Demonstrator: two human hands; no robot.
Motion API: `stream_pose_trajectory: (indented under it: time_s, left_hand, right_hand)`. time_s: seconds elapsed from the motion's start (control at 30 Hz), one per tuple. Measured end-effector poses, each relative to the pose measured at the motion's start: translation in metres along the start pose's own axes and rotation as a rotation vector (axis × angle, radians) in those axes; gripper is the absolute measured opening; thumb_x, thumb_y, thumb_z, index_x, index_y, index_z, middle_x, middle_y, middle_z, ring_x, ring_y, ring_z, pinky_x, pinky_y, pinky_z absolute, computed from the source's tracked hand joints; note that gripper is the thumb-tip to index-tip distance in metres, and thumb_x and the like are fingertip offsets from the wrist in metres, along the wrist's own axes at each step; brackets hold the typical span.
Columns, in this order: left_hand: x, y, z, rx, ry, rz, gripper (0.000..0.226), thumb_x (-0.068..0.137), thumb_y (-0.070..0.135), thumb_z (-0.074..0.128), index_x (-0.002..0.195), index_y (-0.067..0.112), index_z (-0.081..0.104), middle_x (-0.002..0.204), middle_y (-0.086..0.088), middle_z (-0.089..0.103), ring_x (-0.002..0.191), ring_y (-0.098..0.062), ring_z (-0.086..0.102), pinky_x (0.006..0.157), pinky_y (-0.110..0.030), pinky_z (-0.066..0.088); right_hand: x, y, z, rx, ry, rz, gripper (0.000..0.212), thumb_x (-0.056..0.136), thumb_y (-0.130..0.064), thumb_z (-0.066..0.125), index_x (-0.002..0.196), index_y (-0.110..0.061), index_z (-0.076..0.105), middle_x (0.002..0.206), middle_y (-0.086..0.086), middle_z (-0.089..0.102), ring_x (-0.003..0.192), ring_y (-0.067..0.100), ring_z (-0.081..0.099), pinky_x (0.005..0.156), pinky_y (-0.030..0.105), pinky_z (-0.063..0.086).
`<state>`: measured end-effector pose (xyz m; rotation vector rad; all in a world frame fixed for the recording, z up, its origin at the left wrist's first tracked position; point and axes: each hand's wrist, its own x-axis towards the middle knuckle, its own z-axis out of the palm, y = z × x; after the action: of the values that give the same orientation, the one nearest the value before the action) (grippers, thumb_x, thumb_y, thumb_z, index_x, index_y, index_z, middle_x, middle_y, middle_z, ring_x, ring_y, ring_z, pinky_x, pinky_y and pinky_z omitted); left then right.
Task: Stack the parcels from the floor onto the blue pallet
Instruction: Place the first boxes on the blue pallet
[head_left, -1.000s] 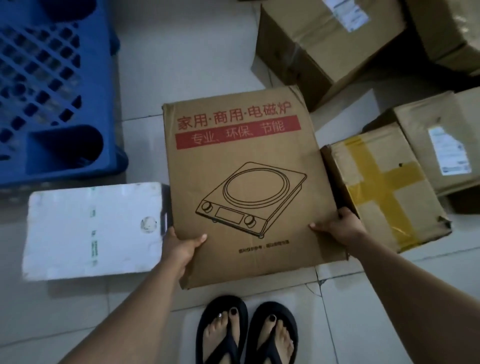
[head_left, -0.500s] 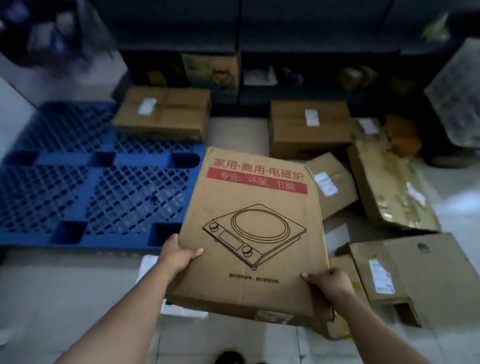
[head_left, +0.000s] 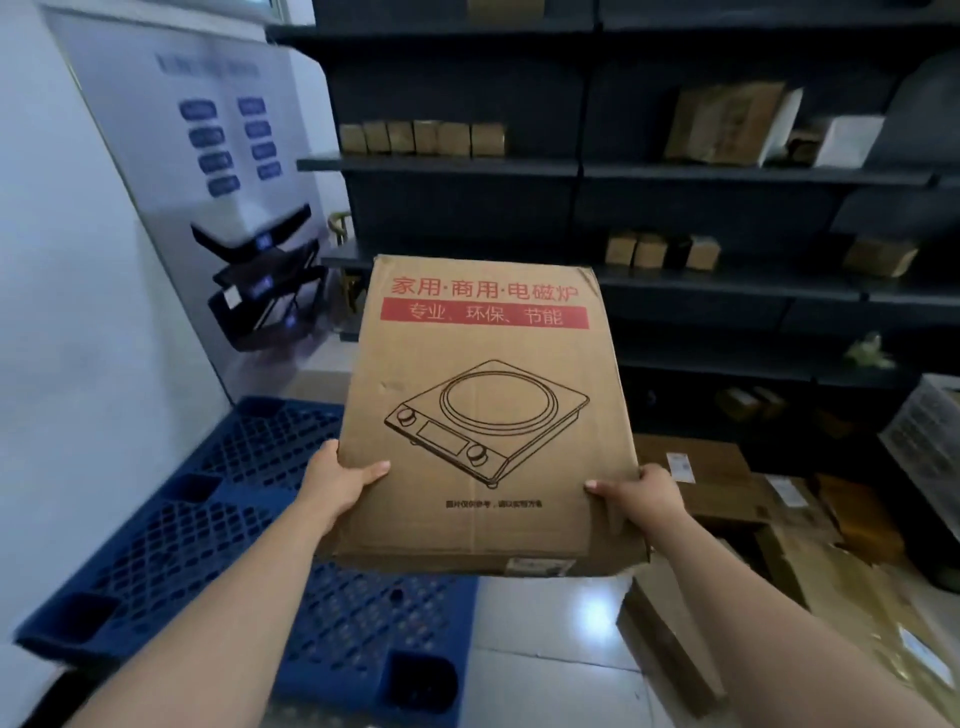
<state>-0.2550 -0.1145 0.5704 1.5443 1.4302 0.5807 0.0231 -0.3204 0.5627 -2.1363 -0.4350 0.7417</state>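
Tiled floor (head_left: 545, 649) — blue pallet (head_left: 182, 545), parcels (head_left: 717, 499) (heaped)

Parcel (head_left: 488, 415) matt cardboard; pallet (head_left: 218, 519) probably plastic; floor (head_left: 550, 649) glossy tile

Parcel (head_left: 488, 415) held in the air at centre, pallet (head_left: 208, 519) lower left, shelving (head_left: 675, 176) behind.
Left hand (head_left: 337, 480) grips the parcel's near left edge, right hand (head_left: 641, 493) its near right edge, thumbs on top. The pallet lies on the floor (head_left: 545, 623) below and left of the parcel, beside the wall (head_left: 67, 312). Floor parcels (head_left: 727, 493) lie at right, before the shelving; small boxes (head_left: 423, 137) stand on its shelves.
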Motion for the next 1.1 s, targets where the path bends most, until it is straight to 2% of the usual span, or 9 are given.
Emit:
stream_pose_trajectory:
  time_s: [0.07, 0.13, 0.37, 0.53, 0.67, 0.73, 0.83, 1.0, 1.1]
  left_hand:
    - [0.029, 0.006, -0.036, -0.023, 0.015, 0.034, 0.066, 0.075, 0.031, 0.078, 0.128, 0.008, 0.047, 0.13, -0.013, 0.054, 0.115, -0.033, 0.053, 0.086, -0.041, 0.046]
    - [0.062, 0.004, -0.07, -0.042, 0.023, 0.071, 0.066, 0.074, 0.029, 0.078, 0.128, 0.007, 0.047, 0.13, -0.014, 0.055, 0.115, -0.033, 0.053, 0.09, -0.044, 0.047]
    - [0.193, -0.032, -0.173, -0.032, -0.096, 0.031, 0.065, 0.074, 0.027, 0.079, 0.127, 0.007, 0.048, 0.129, -0.014, 0.055, 0.114, -0.033, 0.053, 0.093, -0.046, 0.047]
    - [0.259, -0.073, -0.217, 0.02, -0.158, -0.052, 0.073, 0.074, 0.025, 0.079, 0.133, 0.005, 0.043, 0.133, -0.015, 0.051, 0.118, -0.032, 0.051, 0.091, -0.041, 0.045]
    - [0.294, -0.128, -0.224, 0.028, -0.171, -0.151, 0.071, 0.072, 0.022, 0.081, 0.131, 0.004, 0.045, 0.131, -0.016, 0.053, 0.116, -0.032, 0.052, 0.09, -0.04, 0.045]
    - [0.311, -0.158, -0.219, 0.05, -0.183, -0.209, 0.071, 0.071, 0.021, 0.081, 0.13, 0.005, 0.046, 0.13, -0.016, 0.054, 0.115, -0.032, 0.053, 0.09, -0.042, 0.046]
    - [0.338, -0.209, -0.202, 0.088, -0.192, -0.29, 0.071, 0.071, 0.022, 0.081, 0.13, 0.006, 0.046, 0.13, -0.016, 0.054, 0.114, -0.032, 0.053, 0.09, -0.041, 0.045]
    - [0.405, -0.292, -0.164, 0.177, -0.257, -0.404, 0.076, 0.071, 0.026, 0.081, 0.134, 0.006, 0.044, 0.135, -0.015, 0.052, 0.12, -0.033, 0.051, 0.101, -0.045, 0.044]
    - [0.451, -0.341, -0.131, 0.227, -0.29, -0.476, 0.076, 0.071, 0.026, 0.082, 0.134, 0.007, 0.044, 0.136, -0.016, 0.051, 0.121, -0.034, 0.05, 0.102, -0.047, 0.043]
  right_hand:
    - [0.001, -0.037, 0.029, -0.001, 0.032, -0.046, 0.067, 0.069, -0.037, 0.081, 0.119, -0.006, 0.05, 0.109, 0.012, 0.061, 0.097, 0.031, 0.06, 0.075, 0.042, 0.055]
    - [0.0, -0.07, 0.065, -0.001, 0.07, -0.07, 0.067, 0.068, -0.038, 0.081, 0.118, -0.007, 0.05, 0.111, 0.013, 0.061, 0.101, 0.032, 0.06, 0.082, 0.046, 0.055]
    - [0.008, -0.138, 0.213, 0.036, 0.11, 0.055, 0.066, 0.065, -0.038, 0.084, 0.115, -0.007, 0.052, 0.103, 0.011, 0.062, 0.099, 0.032, 0.061, 0.086, 0.048, 0.054]
    - [0.02, -0.149, 0.303, 0.038, 0.072, 0.162, 0.057, 0.063, -0.039, 0.084, 0.097, -0.013, 0.048, 0.085, 0.005, 0.059, 0.089, 0.029, 0.061, 0.083, 0.046, 0.055]
    - [0.038, -0.135, 0.36, 0.001, 0.008, 0.224, 0.052, 0.065, -0.039, 0.083, 0.095, -0.012, 0.049, 0.074, 0.002, 0.059, 0.07, 0.019, 0.059, 0.061, 0.034, 0.05]
    - [0.049, -0.119, 0.386, -0.029, -0.023, 0.274, 0.051, 0.066, -0.038, 0.083, 0.094, -0.01, 0.051, 0.075, 0.004, 0.063, 0.072, 0.021, 0.061, 0.065, 0.037, 0.052]
    - [0.071, -0.083, 0.429, -0.093, -0.056, 0.35, 0.057, 0.067, -0.039, 0.081, 0.103, -0.005, 0.053, 0.098, 0.011, 0.066, 0.092, 0.028, 0.061, 0.08, 0.04, 0.052]
    - [0.119, -0.024, 0.5, -0.135, -0.106, 0.476, 0.058, 0.07, -0.043, 0.078, 0.109, -0.008, 0.054, 0.107, 0.012, 0.064, 0.093, 0.027, 0.059, 0.075, 0.035, 0.047]
    - [0.156, 0.015, 0.541, -0.155, -0.122, 0.558, 0.066, 0.069, -0.046, 0.078, 0.116, -0.008, 0.052, 0.109, 0.012, 0.063, 0.092, 0.026, 0.057, 0.075, 0.035, 0.047]
